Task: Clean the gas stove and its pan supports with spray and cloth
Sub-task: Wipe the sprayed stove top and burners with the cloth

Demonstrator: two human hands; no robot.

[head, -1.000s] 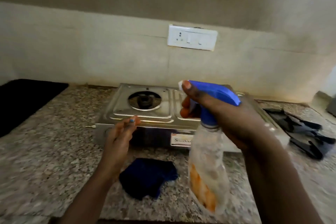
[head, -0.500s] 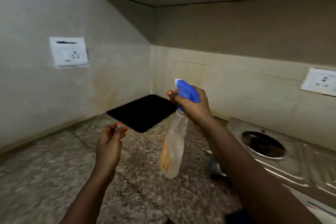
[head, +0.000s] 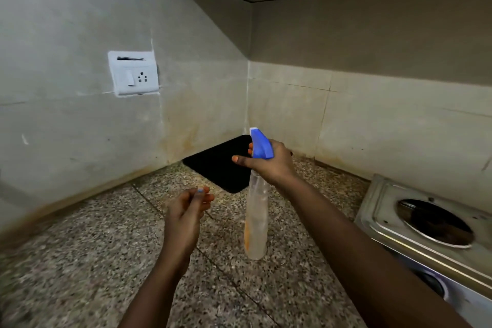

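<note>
Granite counter [head: 87,261] fills my view, its back corner holding a black mat [head: 221,162]; gas stove [head: 426,229] sits at the right edge, burner bare, and I cannot see the pan supports or cloth; my right hand [head: 269,162] is wrapped around the spray bottle [head: 256,221], hanging upright above the counter; left hand [head: 183,218] hovers loosely curled, holding nothing; I'd aim the nozzle at the stove before squeezing.
</note>
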